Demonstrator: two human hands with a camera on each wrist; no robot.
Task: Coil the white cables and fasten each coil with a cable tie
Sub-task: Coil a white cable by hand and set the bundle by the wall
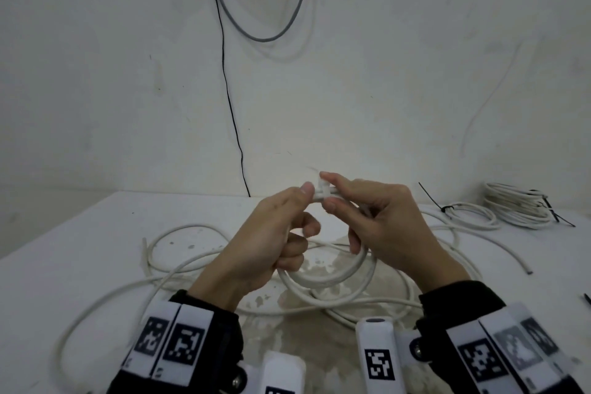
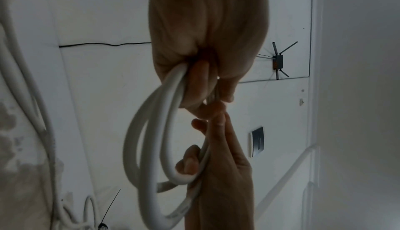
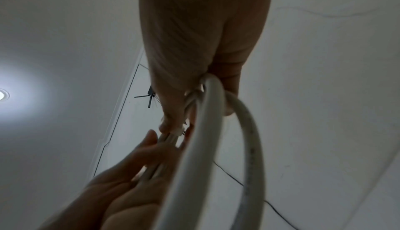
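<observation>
- White cable coil [image 1: 323,278] hangs above the counter [image 1: 64,265], gripped by my left hand [image 1: 256,246].
- Right hand [image 1: 380,221] pinches its bundled top.

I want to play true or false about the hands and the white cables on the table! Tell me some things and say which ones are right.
1. Both hands hold one small coil of white cable up off the table. True.
2. The left hand lies flat on the table. False: it is raised and its fingers grip the coil.
3. Finished coils with black cable ties lie at the far right of the table. True.
4. The right hand holds scissors. False: it pinches the top of the coil, at a white wrap.
5. Loose white cable lies spread on the table under the hands. True.
</observation>
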